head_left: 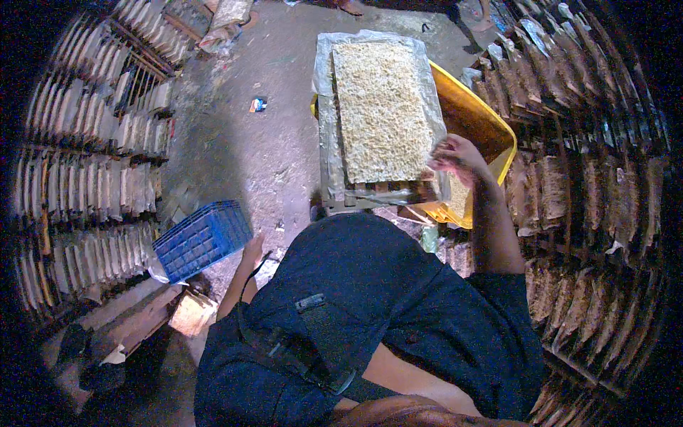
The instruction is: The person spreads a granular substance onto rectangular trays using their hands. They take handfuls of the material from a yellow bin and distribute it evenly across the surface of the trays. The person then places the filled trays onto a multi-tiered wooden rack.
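Right hand (459, 158) pinches the plastic sheet (434, 107) at the near right corner of the pale slab (380, 110) on stacked trays (370, 193). Left hand (252, 250) grips the blue crate (203, 238); its fingers are hidden. Yellow tub (480, 121) partly covered.

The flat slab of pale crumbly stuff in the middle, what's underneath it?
The pale slab lies on a grey plastic sheet, over a stack of slatted wooden trays. The right hand grips the slab's near right corner. What the trays hold is hidden. A yellow tub stands beside them.
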{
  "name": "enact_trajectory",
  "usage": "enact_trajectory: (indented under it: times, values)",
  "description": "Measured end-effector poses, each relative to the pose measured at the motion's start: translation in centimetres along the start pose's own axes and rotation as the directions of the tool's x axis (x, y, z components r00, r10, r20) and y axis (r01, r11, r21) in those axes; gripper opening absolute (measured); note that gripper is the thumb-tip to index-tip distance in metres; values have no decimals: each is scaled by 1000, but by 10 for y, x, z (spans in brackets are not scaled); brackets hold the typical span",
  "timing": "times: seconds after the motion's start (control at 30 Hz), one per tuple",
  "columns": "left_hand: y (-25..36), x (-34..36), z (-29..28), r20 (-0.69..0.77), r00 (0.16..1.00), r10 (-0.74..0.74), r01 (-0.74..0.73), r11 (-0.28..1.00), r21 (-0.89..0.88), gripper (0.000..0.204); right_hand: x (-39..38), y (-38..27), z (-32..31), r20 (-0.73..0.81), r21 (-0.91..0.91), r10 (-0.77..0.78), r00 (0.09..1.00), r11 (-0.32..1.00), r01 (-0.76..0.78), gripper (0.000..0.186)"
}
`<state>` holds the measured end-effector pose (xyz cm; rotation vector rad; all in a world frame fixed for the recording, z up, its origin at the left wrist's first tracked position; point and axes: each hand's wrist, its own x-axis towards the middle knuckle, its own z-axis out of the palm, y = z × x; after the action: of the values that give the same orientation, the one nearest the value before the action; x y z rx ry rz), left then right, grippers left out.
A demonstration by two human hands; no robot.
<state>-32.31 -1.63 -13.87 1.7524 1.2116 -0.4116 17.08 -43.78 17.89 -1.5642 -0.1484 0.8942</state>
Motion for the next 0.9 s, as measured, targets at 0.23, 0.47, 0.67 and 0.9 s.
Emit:
enact_trajectory:
  times: [0.23,0.47,0.67,0.9]
  values:
    - [-46,5,-18,-10,1000,-25,25,1000,8,67,51,-136,41,6,-291,-647,763,728,620,18]
    - [-67,24,-50,37,999,10,-17,981,194,69,87,-196,52,-161,-594,-748,644,594,542,25]
    - [25,14,-48,64,952,298,-286,946,-155,63,37,-140,75,-227,-484,-612,758,746,457,27]
    - [222,-12,-19,421,864,276,5,832,-555,67,2,-33,43,-340,-560,-550,763,770,305,24]
